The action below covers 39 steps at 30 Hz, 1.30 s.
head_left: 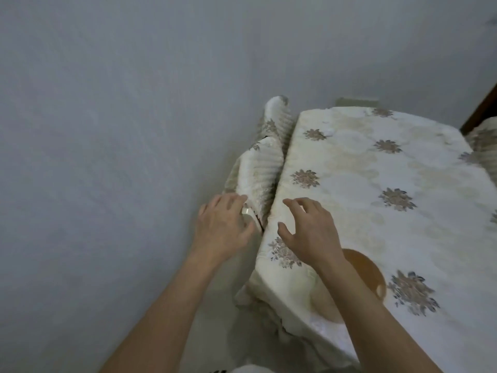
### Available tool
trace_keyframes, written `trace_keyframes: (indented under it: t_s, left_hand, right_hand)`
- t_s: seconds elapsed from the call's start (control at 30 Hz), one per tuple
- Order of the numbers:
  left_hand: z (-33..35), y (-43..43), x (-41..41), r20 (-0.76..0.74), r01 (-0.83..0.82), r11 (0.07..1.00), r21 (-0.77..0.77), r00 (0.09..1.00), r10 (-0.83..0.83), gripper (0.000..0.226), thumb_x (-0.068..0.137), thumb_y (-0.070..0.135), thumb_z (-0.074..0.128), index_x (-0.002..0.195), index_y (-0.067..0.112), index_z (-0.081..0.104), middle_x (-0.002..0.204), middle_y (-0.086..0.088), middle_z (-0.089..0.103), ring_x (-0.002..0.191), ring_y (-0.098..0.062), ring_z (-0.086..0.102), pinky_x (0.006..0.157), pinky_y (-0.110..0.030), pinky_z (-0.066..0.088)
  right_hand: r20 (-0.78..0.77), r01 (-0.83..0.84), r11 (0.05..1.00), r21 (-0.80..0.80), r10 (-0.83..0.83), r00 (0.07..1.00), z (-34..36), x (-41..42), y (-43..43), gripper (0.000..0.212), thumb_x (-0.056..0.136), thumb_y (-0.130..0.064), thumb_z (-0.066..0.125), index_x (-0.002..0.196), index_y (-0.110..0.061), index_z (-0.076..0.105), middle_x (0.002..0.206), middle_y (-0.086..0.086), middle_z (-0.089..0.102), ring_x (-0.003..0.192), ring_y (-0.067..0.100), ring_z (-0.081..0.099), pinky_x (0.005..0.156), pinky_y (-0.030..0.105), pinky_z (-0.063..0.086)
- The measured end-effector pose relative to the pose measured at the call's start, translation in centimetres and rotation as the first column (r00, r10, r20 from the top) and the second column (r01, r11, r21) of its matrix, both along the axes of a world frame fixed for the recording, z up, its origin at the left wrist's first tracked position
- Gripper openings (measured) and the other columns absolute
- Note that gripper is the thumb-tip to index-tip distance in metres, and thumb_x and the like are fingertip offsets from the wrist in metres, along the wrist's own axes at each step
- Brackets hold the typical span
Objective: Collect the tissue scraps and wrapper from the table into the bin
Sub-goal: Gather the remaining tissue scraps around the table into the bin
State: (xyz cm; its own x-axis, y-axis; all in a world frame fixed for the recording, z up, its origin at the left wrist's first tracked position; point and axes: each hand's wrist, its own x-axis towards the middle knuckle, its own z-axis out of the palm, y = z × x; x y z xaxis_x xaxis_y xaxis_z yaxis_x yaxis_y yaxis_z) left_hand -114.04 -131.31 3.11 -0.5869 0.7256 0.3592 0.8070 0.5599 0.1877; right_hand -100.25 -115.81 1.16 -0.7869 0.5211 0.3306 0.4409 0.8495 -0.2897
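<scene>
The table [363, 168] is covered by a cream cloth with embroidered flowers. I see no tissue scraps, wrapper or bin in this view. My right hand [309, 230] hovers over the table's left edge, fingers spread, holding nothing. My left hand [223, 227] hangs just off the table's left side, beside a cloth-covered chair [258, 168], fingers apart. A small pale shiny thing [246, 211] shows by its fingertips; what it is stays unclear.
A brown wooden bowl [368, 273] sits on the table under my right forearm. The covered chair is pushed against the table's left side. A plain grey wall fills the left and top. A dark wooden frame [481, 106] stands at the far right.
</scene>
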Motion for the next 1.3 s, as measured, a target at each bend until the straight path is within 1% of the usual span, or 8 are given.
trace_keyframes:
  t_s: [0.1,0.27,0.4,0.57,0.83,0.97,1.03,1.3]
  left_hand:
    - [-0.2,-4.2,-0.9,-0.01,-0.135,0.991,-0.025,0.991,0.135,0.052,0.083,0.055,0.049,0.125,0.027,0.057,0.124,0.003,0.062,0.113,-0.024,0.056,0.089,-0.042,0.046]
    - [-1.1,-9.6,-2.3,-0.017,-0.254,0.966,-0.056,0.967,0.253,0.058,0.084,0.056,0.044,0.127,0.02,0.059,0.126,-0.001,0.063,0.115,-0.026,0.056,0.088,-0.042,0.047]
    - [-1.7,-11.5,-4.3,-0.008,-0.306,0.95,-0.062,0.952,0.306,0.059,0.085,0.057,0.045,0.131,0.021,0.057,0.127,-0.002,0.062,0.115,-0.026,0.055,0.088,-0.043,0.046]
    - [-2.9,-11.7,-8.9,0.0,-0.321,0.946,-0.045,0.947,0.322,0.056,0.086,0.054,0.049,0.131,0.021,0.056,0.127,-0.002,0.062,0.115,-0.025,0.055,0.089,-0.043,0.046]
    - [-4.0,-8.6,-24.0,0.049,-0.207,0.978,-0.036,0.977,0.208,0.059,0.086,0.056,0.046,0.133,0.022,0.055,0.128,-0.001,0.061,0.117,-0.024,0.054,0.09,-0.043,0.047]
    - [-3.4,-6.1,-31.8,0.052,-0.129,0.991,-0.029,0.99,0.131,0.057,0.086,0.053,0.051,0.133,0.021,0.055,0.128,-0.002,0.061,0.117,-0.025,0.055,0.09,-0.044,0.046]
    - [-3.3,-4.4,-34.8,0.055,-0.083,0.996,-0.029,0.995,0.084,0.057,0.086,0.053,0.051,0.132,0.021,0.055,0.128,-0.001,0.061,0.117,-0.024,0.054,0.09,-0.043,0.046]
    - [-3.8,2.1,-43.0,0.083,0.055,0.996,-0.063,0.995,-0.05,0.056,0.085,0.053,0.05,0.131,0.021,0.056,0.126,-0.002,0.062,0.116,-0.023,0.055,0.088,-0.043,0.049]
  right_hand:
    - [-0.03,-0.127,0.992,0.0,0.127,0.991,-0.8,-2.0,-1.9,0.045,0.084,-0.037,0.062,0.124,-0.018,0.061,0.116,0.007,0.065,0.111,0.029,0.059,0.088,0.043,0.05]
    - [-0.031,-0.224,0.973,-0.055,0.223,0.974,-1.4,-5.0,-4.7,0.048,0.084,-0.039,0.057,0.127,-0.019,0.059,0.118,0.007,0.063,0.113,0.028,0.056,0.09,0.044,0.048]
    - [-0.015,-0.278,0.958,-0.075,0.278,0.96,-1.8,-7.8,-5.8,0.048,0.083,-0.039,0.061,0.127,-0.019,0.06,0.117,0.008,0.063,0.113,0.03,0.056,0.091,0.045,0.048]
    - [0.016,-0.292,0.955,-0.058,0.294,0.956,-2.3,-12.8,-6.0,0.044,0.084,-0.043,0.055,0.12,-0.018,0.06,0.115,0.007,0.062,0.111,0.028,0.056,0.091,0.045,0.049]
    - [0.013,-0.213,0.973,-0.085,0.215,0.977,-2.7,-24.9,-4.1,0.046,0.088,-0.038,0.061,0.13,-0.02,0.056,0.125,0.006,0.061,0.116,0.025,0.055,0.093,0.043,0.049]
    - [0.006,-0.116,0.988,-0.102,0.117,0.993,-2.6,-31.1,-2.8,0.044,0.085,-0.036,0.061,0.126,-0.018,0.061,0.117,0.008,0.064,0.108,0.029,0.059,0.085,0.043,0.049]
    - [0.008,-0.063,0.992,-0.106,0.064,0.998,-2.5,-33.4,-2.2,0.044,0.083,-0.037,0.058,0.123,-0.017,0.062,0.115,0.008,0.065,0.104,0.029,0.059,0.082,0.042,0.048]
    - [0.061,0.073,0.991,-0.108,-0.067,0.996,-3.5,-39.2,1.5,0.046,0.083,-0.039,0.055,0.124,-0.018,0.062,0.119,0.006,0.064,0.109,0.027,0.057,0.088,0.043,0.049]
